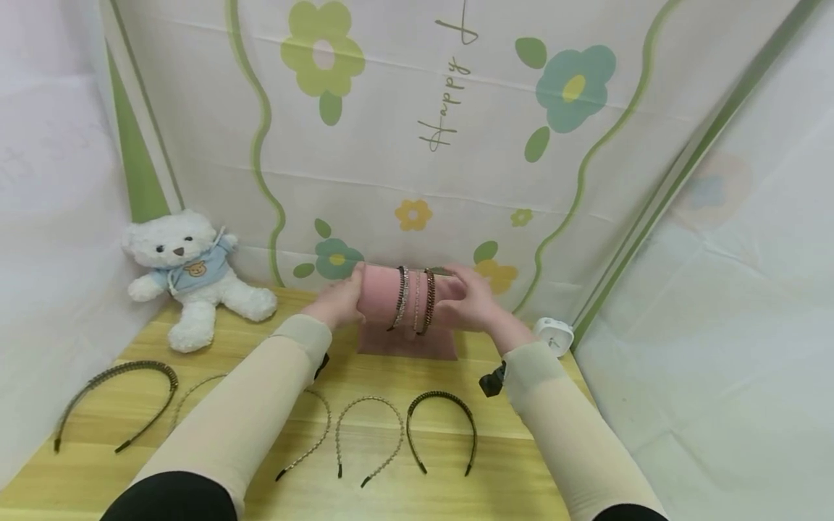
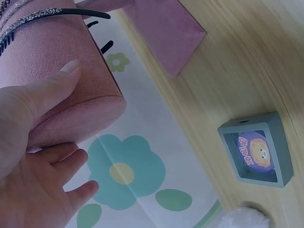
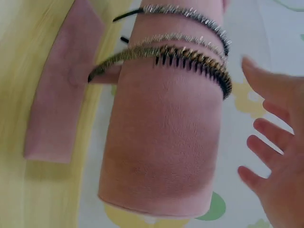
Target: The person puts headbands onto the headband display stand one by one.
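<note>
While the pink stand is sitting near head-view centre, loose headbands are lying towards 6 o'clock. Left wrist: left hand at 8 o'clock is gripping the stand's end, likely steadying it. Right wrist: right hand at 4 o'clock is hovering, fingers wide; stand's curve is presumably propping mounted headbands.

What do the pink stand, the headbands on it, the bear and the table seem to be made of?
Stand: probably velvety fabric; the surface looks matte and soft. Its core is hidden.
Headbands: perhaps plastic or metal with beads or stones; the tops glitter.
Bear: likely plush; its white pile looks fluffy.
Table: wood or wood-look laminate; pale, streaky grain.
</note>
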The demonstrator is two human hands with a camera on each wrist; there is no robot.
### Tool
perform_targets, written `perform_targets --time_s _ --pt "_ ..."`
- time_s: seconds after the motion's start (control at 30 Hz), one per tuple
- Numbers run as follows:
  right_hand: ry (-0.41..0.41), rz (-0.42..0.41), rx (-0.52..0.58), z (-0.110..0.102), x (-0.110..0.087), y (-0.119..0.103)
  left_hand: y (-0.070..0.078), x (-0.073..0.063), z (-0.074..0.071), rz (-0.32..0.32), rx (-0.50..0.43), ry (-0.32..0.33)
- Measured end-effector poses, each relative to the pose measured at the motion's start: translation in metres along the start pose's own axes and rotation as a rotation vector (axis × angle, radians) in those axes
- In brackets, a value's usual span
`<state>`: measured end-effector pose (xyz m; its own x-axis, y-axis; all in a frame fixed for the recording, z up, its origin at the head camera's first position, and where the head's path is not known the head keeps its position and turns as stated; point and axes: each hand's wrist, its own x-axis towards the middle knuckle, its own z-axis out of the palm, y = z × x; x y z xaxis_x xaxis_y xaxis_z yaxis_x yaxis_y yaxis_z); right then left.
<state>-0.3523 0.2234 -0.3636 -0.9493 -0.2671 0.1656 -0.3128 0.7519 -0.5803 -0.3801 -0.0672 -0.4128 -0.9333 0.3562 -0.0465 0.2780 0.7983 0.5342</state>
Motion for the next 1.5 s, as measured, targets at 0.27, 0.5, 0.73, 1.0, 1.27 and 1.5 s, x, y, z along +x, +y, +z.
perform_targets --time_s 0.27,0.5,0.73,1.0,1.27,1.5 --pt "0.029 -0.06 0.178 0.023 -0.05 0.014 0.003 -0.005 -0.003 0.007 0.004 0.007" --pt "-0.214 -0.04 0.069 0.067 -0.084 0.049 0.004 -0.005 -0.003 0.02 0.024 0.014" --pt "-0.301 0.062 -0.009 0.103 -0.096 0.081 0.004 -0.005 -0.002 0.021 0.036 0.023" --pt "-0.23 0.1 0.036 0.125 -0.102 0.106 0.003 -0.004 -0.001 0.013 0.037 0.027" --pt "-0.194 0.126 0.137 0.12 -0.105 0.106 0.003 -0.004 -0.001 0.005 0.033 0.022" --pt "-0.199 0.166 0.246 0.086 -0.097 0.101 0.004 -0.004 -0.001 0.007 0.025 0.026"
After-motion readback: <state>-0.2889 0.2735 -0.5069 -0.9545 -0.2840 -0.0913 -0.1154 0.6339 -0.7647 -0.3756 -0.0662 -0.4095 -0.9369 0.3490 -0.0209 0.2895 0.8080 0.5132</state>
